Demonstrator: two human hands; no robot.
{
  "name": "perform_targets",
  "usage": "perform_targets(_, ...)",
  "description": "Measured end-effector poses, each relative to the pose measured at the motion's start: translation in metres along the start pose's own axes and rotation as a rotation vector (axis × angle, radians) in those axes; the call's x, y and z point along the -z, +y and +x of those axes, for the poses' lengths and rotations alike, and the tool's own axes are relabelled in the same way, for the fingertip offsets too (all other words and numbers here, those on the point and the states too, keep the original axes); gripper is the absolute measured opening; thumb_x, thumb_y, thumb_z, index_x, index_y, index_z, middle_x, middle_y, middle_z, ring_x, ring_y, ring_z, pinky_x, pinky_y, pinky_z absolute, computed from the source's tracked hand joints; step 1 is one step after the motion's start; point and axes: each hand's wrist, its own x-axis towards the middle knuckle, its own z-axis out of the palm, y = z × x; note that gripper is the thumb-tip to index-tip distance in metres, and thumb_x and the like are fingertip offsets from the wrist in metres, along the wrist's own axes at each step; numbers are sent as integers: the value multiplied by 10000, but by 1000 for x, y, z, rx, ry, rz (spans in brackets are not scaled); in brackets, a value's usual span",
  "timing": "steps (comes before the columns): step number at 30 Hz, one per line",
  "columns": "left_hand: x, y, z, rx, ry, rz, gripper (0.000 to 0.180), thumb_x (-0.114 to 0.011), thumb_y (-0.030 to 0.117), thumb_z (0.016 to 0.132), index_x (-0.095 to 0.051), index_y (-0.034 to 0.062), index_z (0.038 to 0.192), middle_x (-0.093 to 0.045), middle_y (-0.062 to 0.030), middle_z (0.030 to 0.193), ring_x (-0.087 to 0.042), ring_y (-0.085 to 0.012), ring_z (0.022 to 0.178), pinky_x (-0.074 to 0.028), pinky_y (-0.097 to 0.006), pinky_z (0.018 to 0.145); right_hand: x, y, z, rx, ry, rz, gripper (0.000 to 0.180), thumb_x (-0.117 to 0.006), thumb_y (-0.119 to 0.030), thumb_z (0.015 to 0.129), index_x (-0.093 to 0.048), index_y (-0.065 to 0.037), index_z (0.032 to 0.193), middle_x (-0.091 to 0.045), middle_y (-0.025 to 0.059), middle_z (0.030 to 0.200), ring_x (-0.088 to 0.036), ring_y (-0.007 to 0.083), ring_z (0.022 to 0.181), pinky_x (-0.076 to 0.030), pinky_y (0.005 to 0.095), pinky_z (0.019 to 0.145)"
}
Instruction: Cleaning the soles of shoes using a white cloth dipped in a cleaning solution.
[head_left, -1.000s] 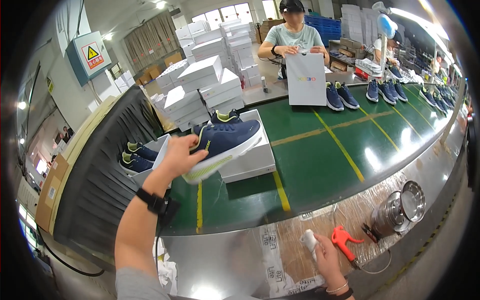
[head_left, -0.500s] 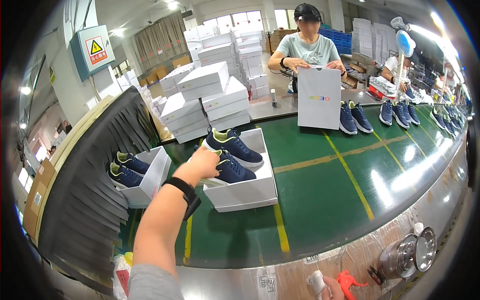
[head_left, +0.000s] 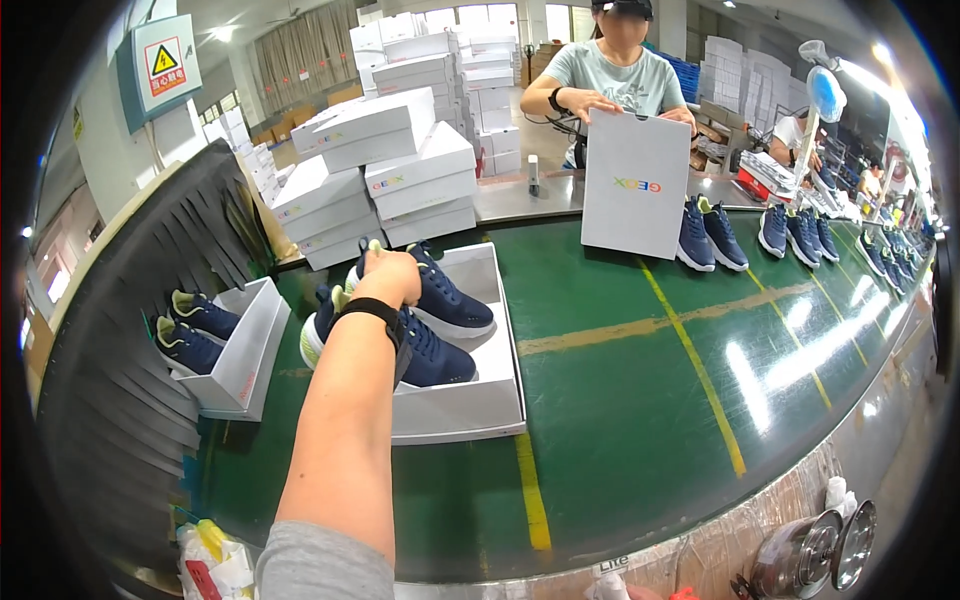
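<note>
Green conveyor belt point(head_left: 620, 400) carried an open white box point(head_left: 470, 410); the left hand point(head_left: 390, 275), earlier lifting a navy shoe point(head_left: 440, 295), now gripped it inside; right hand unseen.

My left hand point(head_left: 392, 277) covers the heel of the rear navy shoe point(head_left: 440, 295), so I cannot tell how my fingers grip it. My forearm hides the middle of the front navy shoe point(head_left: 435, 358) and part of the open white box point(head_left: 470, 405). My right hand is out of sight below the lower edge. The metal bells point(head_left: 815, 560) are cut by the rim.
</note>
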Motion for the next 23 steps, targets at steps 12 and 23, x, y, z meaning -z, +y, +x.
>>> perform_targets(12,25,-43,-12,-54,1147,173,151,-467,102,828,-611,100,782,-610,-68,729,-592,-235,764,-324,-381,982,57,-48,-20,287,246,-300,327,-533,9,795,-542,13,1122,-565,157,1119,-536,280,1068,-394,349,930)
perform_targets(23,28,-18,-261,-362,811,-396,272,-606,249,821,-516,0,881,-547,-263,851,-500,-447,928,-398,-455,816,226,-108,-73,358,741,-971,288,-587,-108,825,-578,-50,1107,-576,199,1116,-549,335,1041,-419,411,911)
